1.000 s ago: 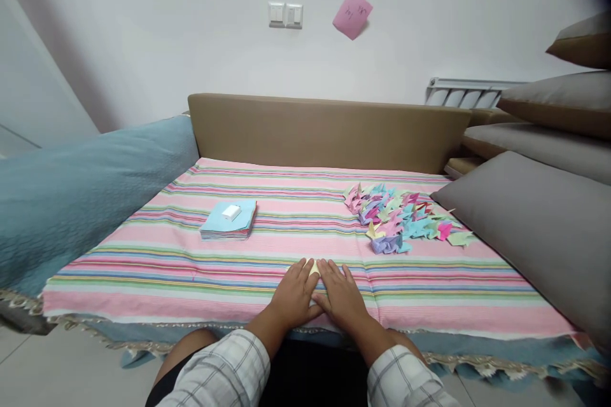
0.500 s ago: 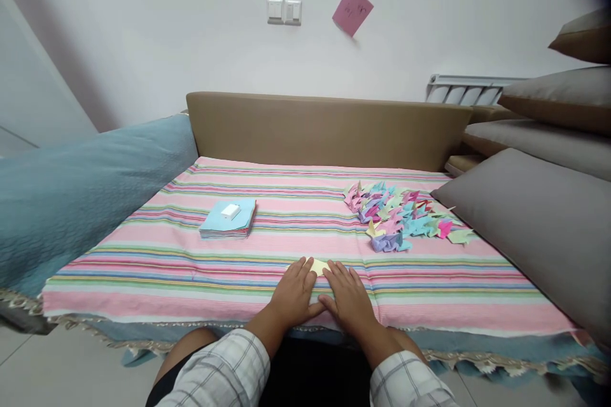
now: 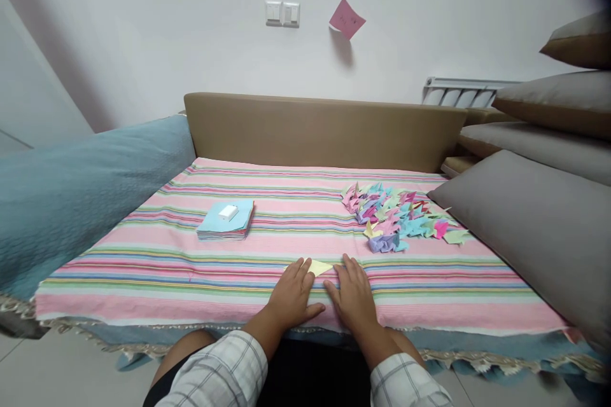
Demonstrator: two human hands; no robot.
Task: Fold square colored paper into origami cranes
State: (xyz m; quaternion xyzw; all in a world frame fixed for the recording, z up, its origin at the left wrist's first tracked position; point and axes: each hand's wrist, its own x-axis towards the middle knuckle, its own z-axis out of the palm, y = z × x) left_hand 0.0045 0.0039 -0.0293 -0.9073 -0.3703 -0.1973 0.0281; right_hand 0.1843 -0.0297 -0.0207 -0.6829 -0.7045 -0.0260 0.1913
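My left hand (image 3: 292, 292) and my right hand (image 3: 354, 292) lie flat, fingers stretched out, on the striped sheet (image 3: 267, 248) near its front edge. Both press on a small pale yellow piece of paper (image 3: 319, 266), which shows between the fingertips; most of it is hidden under the hands. To the far left lies a stack of blue paper squares (image 3: 225, 221) with a small white block (image 3: 228, 210) on top. To the far right is a heap of folded coloured paper figures (image 3: 398, 219).
A teal blanket (image 3: 71, 191) rises on the left. Grey cushions (image 3: 529, 222) are stacked on the right. A tan headboard (image 3: 324, 130) runs along the back. On the wall are light switches (image 3: 282, 13) and a pink note (image 3: 347, 18).
My right hand has slid to the right, away from the left, and more of the yellow paper shows between them. The view has shifted slightly.
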